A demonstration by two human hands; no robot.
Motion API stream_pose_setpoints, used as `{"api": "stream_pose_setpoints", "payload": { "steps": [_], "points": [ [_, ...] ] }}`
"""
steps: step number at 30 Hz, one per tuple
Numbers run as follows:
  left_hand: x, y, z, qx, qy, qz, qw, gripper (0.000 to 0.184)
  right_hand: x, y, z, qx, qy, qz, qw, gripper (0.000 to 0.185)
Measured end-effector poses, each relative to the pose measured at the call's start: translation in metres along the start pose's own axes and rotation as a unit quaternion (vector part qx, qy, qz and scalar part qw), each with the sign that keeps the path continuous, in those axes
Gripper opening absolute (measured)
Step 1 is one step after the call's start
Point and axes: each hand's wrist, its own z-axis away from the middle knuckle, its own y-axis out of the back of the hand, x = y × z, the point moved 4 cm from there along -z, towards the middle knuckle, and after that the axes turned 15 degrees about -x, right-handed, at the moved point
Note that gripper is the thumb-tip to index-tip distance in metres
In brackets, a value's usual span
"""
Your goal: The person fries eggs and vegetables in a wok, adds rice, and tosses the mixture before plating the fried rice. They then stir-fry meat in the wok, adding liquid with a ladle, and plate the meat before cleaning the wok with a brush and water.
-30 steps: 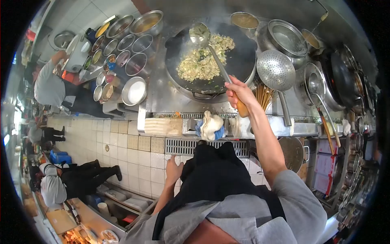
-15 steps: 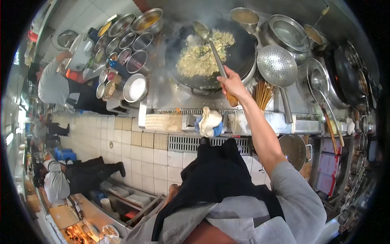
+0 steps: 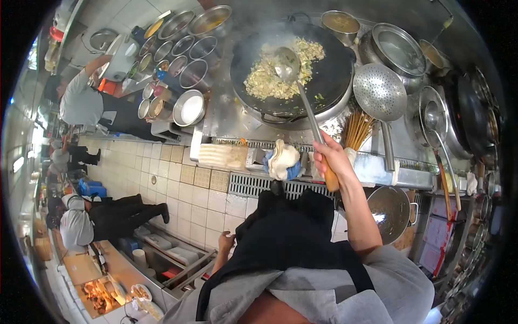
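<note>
My right hand (image 3: 333,159) is wrapped round the wooden handle of a long metal ladle (image 3: 287,65). The ladle's bowl rests on chopped, pale yellow-green food (image 3: 263,78) in a dark, steaming wok (image 3: 337,65). My left hand (image 3: 225,242) hangs low beside the black apron (image 3: 291,232), away from the stove; its fingers look loosely curled and partly hidden, and what they hold, if anything, does not show. A bunched white and blue cloth (image 3: 283,160) lies on the stove's front edge.
A perforated strainer (image 3: 379,92) and a bamboo brush (image 3: 358,129) are right of the wok. Metal containers (image 3: 193,73) and a bowl of white stuff (image 3: 189,108) stand left. Co-workers (image 3: 81,102) are at the far left, one (image 3: 78,221) lower down. A large pot (image 3: 389,215) sits below the counter's right.
The ladle's bowl has moved from the food's far edge toward me and right, and my right hand has come back with it. The whole view has shifted slightly.
</note>
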Motion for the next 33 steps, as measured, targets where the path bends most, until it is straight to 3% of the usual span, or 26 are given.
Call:
{"api": "stream_pose_setpoints", "payload": {
  "steps": [2, 4, 6, 9, 10, 11, 12, 13, 14, 17, 20, 23, 24, 27, 30, 33],
  "points": [
    [-0.024, -0.003, -0.017, -0.024, 0.015, 0.065, 0.997, 0.044, 0.012, 0.016, -0.022, -0.013, 0.003, -0.062, 0.998, 0.062],
    [-0.016, 0.004, -0.015, -0.039, 0.022, -0.006, 0.999, 0.044, 0.007, 0.005, -0.027, 0.022, 0.016, 0.081, 0.996, 0.061],
    [-0.062, 0.011, -0.059, 0.007, -0.007, 0.007, 1.000, 0.045, -0.007, -0.017, -0.012, 0.012, 0.038, 0.169, 0.985, 0.062],
    [-0.078, 0.030, -0.118, 0.114, -0.076, 0.052, 0.989, 0.046, 0.010, -0.026, 0.026, -0.004, 0.007, -0.006, 1.000, 0.056],
    [0.001, 0.053, -0.069, 0.124, -0.105, 0.050, 0.985, 0.046, 0.018, -0.024, 0.029, -0.013, -0.006, -0.068, 0.998, 0.054],
    [0.026, 0.070, -0.077, 0.146, -0.137, 0.051, 0.978, 0.046, 0.028, -0.012, 0.018, 0.007, -0.017, -0.081, 0.997, 0.050],
    [0.045, 0.083, -0.095, 0.140, -0.185, 0.162, 0.959, 0.046, 0.035, 0.003, -0.003, 0.026, -0.023, -0.091, 0.995, 0.046],
    [0.064, 0.102, -0.119, 0.138, -0.230, 0.134, 0.954, 0.049, 0.030, 0.008, -0.022, 0.030, -0.001, -0.025, 0.999, 0.042],
    [0.091, 0.125, -0.134, 0.155, -0.264, 0.117, 0.945, 0.052, 0.018, -0.003, -0.034, 0.053, 0.004, 0.063, 0.997, 0.064],
    [0.187, 0.197, -0.130, 0.180, -0.363, 0.186, 0.895, 0.058, -0.001, -0.046, -0.019, 0.086, 0.033, 0.232, 0.968, 0.070],
    [0.227, 0.270, -0.171, 0.238, -0.423, 0.176, 0.856, 0.062, 0.020, -0.063, 0.013, 0.111, 0.010, 0.029, 0.993, 0.058],
    [0.291, 0.314, -0.167, 0.240, -0.440, 0.174, 0.848, 0.066, 0.029, -0.026, -0.018, 0.097, 0.008, -0.068, 0.993, 0.042],
    [0.313, 0.325, -0.168, 0.233, -0.424, 0.178, 0.857, 0.068, 0.008, -0.047, -0.031, 0.143, 0.005, 0.049, 0.989, 0.048],
    [0.349, 0.363, -0.238, 0.236, -0.497, 0.235, 0.801, 0.077, -0.013, -0.046, -0.089, 0.189, 0.046, 0.327, 0.925, 0.062],
    [0.384, 0.385, -0.246, 0.284, -0.478, 0.177, 0.812, 0.083, -0.030, -0.068, -0.131, 0.201, 0.037, 0.436, 0.876, 0.062],
    [0.399, 0.390, -0.280, 0.287, -0.479, 0.198, 0.806, 0.083, 0.002, -0.069, -0.109, 0.220, 0.054, 0.574, 0.787, 0.062]
  ]
}}
